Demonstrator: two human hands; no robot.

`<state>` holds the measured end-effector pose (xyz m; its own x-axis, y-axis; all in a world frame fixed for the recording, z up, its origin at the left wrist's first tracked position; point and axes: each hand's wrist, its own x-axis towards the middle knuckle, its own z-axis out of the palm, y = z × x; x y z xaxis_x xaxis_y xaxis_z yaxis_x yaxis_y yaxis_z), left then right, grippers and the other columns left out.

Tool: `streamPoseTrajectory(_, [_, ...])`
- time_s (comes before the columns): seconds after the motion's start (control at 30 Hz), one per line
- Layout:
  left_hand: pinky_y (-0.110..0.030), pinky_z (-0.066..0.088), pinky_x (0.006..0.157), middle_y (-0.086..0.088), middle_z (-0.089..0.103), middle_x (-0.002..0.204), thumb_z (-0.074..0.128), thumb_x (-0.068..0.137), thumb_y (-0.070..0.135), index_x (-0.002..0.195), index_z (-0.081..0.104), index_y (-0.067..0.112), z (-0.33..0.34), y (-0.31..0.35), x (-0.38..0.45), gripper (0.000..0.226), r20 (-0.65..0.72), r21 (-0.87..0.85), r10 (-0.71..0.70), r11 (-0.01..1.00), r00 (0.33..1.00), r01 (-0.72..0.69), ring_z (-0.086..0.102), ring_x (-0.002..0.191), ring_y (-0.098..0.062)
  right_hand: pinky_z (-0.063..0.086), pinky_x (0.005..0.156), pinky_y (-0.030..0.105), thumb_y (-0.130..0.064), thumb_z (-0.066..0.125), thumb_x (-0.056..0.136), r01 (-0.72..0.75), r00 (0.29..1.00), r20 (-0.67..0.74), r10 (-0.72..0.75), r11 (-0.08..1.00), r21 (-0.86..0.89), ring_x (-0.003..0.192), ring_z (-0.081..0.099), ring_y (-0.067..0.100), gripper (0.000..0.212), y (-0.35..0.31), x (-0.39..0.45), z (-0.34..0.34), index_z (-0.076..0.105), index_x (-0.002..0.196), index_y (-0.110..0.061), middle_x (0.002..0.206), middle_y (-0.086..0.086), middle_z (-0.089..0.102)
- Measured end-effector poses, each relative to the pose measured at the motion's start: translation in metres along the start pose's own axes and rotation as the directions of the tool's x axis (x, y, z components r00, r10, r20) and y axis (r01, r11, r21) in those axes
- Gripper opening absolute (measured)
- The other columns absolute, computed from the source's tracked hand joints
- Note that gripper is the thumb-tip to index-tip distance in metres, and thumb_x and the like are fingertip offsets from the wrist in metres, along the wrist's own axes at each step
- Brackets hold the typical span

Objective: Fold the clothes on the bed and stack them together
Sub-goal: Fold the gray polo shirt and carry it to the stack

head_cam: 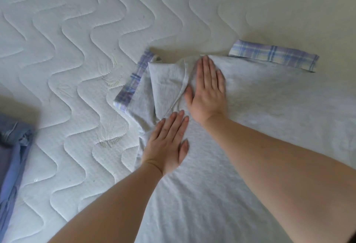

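Head view. A light grey shirt [250, 127] lies spread flat on the white quilted mattress [67, 59], covering the right and lower part of the frame. Plaid blue-and-cream trim shows on it in two places: a cuff band [273, 55] at the shirt's far right edge, and a second plaid strip [133, 83] along its left edge. Near the shirt's top a flap of grey cloth [167, 81] is folded over, its seam edge running diagonally.

Right hand [207, 90]: flat, fingers straight and together, palm pressing the shirt just right of the folded flap; it grips nothing.
Left hand [167, 144]: also flat, fingers extended, lying on the shirt just below the flap; fingertips near the heel of the right hand. Nothing held.

A bundle of blue cloth [13, 156] sits at the mattress's left edge, well apart from the shirt; whether it is folded cannot be told.
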<state>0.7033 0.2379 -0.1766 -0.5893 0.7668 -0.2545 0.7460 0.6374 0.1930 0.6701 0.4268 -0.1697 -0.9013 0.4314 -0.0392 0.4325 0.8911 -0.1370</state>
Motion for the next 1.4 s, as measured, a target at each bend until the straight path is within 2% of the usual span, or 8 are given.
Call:
streamPoseTrajectory(0.27, [-0.038,0.018,0.121,-0.003,0.027,0.161,0.03,0.103,0.036,0.153,0.033,0.013,-0.021,-0.002,-0.001,0.055,-0.03,-0.182,0.02,0.983,0.999,-0.025,0.021,0.15,-0.016,0.011,0.122,0.043,-0.043,0.033,0.096,0.031,0.999,0.011,-0.031,1.0,-0.004,0.151,0.011,0.02,0.067,0.0,0.0,0.0,0.02,0.156,-0.015,0.163,0.007,0.014])
streamPoseTrajectory(0.37, [-0.04,0.044,0.102,-0.008,0.063,0.127,0.046,0.095,0.017,0.123,0.066,0.007,-0.049,-0.027,0.005,0.036,-0.215,-0.403,0.093,0.898,0.972,-0.175,0.056,0.12,-0.023,0.009,0.122,0.043,-0.04,0.035,0.098,0.039,0.999,0.008,-0.039,0.999,-0.017,0.151,0.008,0.021,0.063,0.001,-0.001,0.0,0.019,0.156,-0.022,0.164,0.007,0.011])
streamPoseTrajectory(0.5, [-0.039,0.044,0.089,-0.007,0.067,0.11,0.048,0.087,0.008,0.111,0.069,0.009,-0.102,-0.059,0.047,0.032,-0.395,-0.301,0.022,0.941,0.918,-0.152,0.06,0.104,-0.026,0.008,0.122,0.043,-0.035,0.036,0.098,0.032,0.999,-0.019,-0.032,0.999,-0.009,0.151,0.009,0.022,0.059,0.002,0.0,0.002,0.023,0.155,-0.029,0.164,0.009,0.012])
streamPoseTrajectory(0.67, [-0.046,0.011,0.118,-0.001,0.033,0.156,0.05,0.096,0.049,0.146,0.043,0.023,-0.131,-0.104,0.129,0.056,0.065,-0.168,-0.006,0.986,0.998,0.017,0.021,0.148,-0.023,0.01,0.122,0.044,-0.034,0.036,0.098,0.047,0.998,-0.037,-0.047,0.999,-0.011,0.151,0.009,0.023,0.057,0.005,0.0,0.004,0.026,0.154,-0.032,0.163,0.01,0.013])
streamPoseTrajectory(0.87, [-0.037,0.01,0.116,0.002,0.049,0.136,0.064,0.06,0.076,0.119,0.063,0.018,-0.158,-0.141,0.149,0.083,0.267,0.042,0.233,0.966,0.935,-0.253,0.036,0.134,-0.024,0.01,0.122,0.044,-0.035,0.035,0.098,0.052,0.998,-0.02,-0.052,0.998,-0.036,0.151,0.008,0.023,0.059,0.007,0.0,0.005,0.023,0.155,-0.027,0.163,0.011,0.012])
streamPoseTrajectory(1.0, [-0.03,0.038,0.066,0.003,0.059,0.081,0.082,0.069,0.049,0.085,0.059,0.02,-0.163,-0.154,0.113,0.041,0.288,-0.309,0.031,0.949,0.957,0.062,0.056,0.081,-0.022,0.009,0.122,0.044,-0.035,0.036,0.098,0.041,0.999,0.014,-0.041,0.998,-0.037,0.152,0.005,0.022,0.061,0.006,-0.001,0.005,0.019,0.156,-0.027,0.164,0.01,0.009])
streamPoseTrajectory(1.2, [-0.023,0.033,0.05,0.001,0.053,0.06,0.081,0.07,0.053,0.081,0.068,0.018,-0.158,-0.18,0.069,0.039,0.35,-0.539,-0.305,0.708,0.886,0.457,0.046,0.052,-0.015,0.009,0.122,0.045,-0.034,0.036,0.098,0.038,0.999,0.022,-0.037,0.998,-0.04,0.152,0.005,0.023,0.061,0.005,-0.001,0.004,0.017,0.156,-0.026,0.164,0.01,0.008])
streamPoseTrajectory(1.4, [-0.026,0.035,0.075,0.01,0.066,0.076,0.093,0.032,0.06,0.078,0.067,0.028,-0.152,-0.191,0.049,0.062,0.441,-0.886,-0.252,0.032,0.861,0.463,0.06,0.076,-0.004,0.01,0.122,0.044,-0.034,0.036,0.097,0.028,0.999,0.021,-0.027,0.999,-0.044,0.151,0.007,0.023,0.062,0.003,-0.002,0.005,0.018,0.156,-0.026,0.164,0.01,0.01])
